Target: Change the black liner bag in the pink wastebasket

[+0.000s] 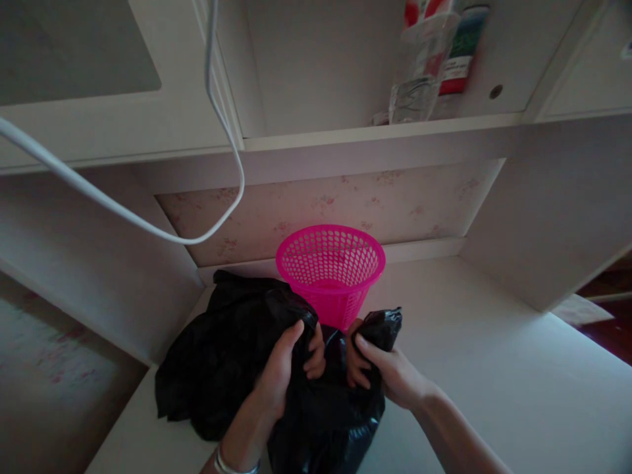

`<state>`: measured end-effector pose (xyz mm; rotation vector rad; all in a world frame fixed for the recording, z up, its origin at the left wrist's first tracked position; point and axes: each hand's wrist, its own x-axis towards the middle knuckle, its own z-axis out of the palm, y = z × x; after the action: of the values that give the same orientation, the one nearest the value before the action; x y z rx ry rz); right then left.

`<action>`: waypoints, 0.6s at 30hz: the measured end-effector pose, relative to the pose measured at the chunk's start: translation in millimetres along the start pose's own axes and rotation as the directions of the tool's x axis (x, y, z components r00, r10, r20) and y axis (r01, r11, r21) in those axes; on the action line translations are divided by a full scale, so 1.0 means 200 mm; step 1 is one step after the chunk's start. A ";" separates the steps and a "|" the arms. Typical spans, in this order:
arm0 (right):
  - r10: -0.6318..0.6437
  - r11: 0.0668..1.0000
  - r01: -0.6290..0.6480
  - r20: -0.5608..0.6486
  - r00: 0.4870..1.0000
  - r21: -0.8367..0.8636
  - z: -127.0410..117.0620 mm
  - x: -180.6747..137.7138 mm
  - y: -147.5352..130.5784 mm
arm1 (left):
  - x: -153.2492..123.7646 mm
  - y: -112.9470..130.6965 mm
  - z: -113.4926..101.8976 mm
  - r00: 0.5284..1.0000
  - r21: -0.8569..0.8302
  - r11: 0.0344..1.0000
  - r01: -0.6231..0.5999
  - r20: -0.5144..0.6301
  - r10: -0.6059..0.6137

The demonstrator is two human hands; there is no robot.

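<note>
A black plastic bag (330,421) hangs between my two hands, its sides pulled apart near the top. The fingers of my left hand (286,362) are wrapped round one gathered edge of it. On the other side, my right hand (380,365) grips a bunched part of the same bag, a tuft of plastic sticking up above the thumb. Just beyond both hands stands an upright pink mesh wastebasket (330,289) with nothing visible inside. More crumpled black plastic (227,355) lies left of my left hand; whether it is one piece with the held bag, I cannot tell.
The white tabletop (469,368) runs beneath everything, with side panels at left and right. Overhead, a shelf edge (385,135) carries a clear plastic bottle (417,79) and a red-green package (461,52). A white cable (148,227) droops at the upper left.
</note>
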<state>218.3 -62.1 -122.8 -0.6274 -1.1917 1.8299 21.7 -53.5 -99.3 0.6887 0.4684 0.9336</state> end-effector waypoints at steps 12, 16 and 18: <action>0.055 0.994 -0.070 0.157 0.986 0.089 0.10 -0.04 -0.07 | -0.06 -0.05 0.09 0.907 0.330 0.939 -0.099 -0.359 0.221; 0.028 0.999 -0.030 -0.039 0.999 -0.037 0.12 -0.05 -0.03 | -0.04 -0.06 0.08 0.819 0.383 0.903 -0.196 -0.442 0.365; -0.035 0.994 0.023 -0.114 0.993 -0.104 0.14 -0.05 -0.02 | -0.04 -0.06 0.06 0.791 0.425 0.881 -0.208 -0.456 0.407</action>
<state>204.1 -84.0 -108.1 -0.7598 -1.2161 1.6923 32.1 -68.8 -99.0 0.8476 1.0680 1.3899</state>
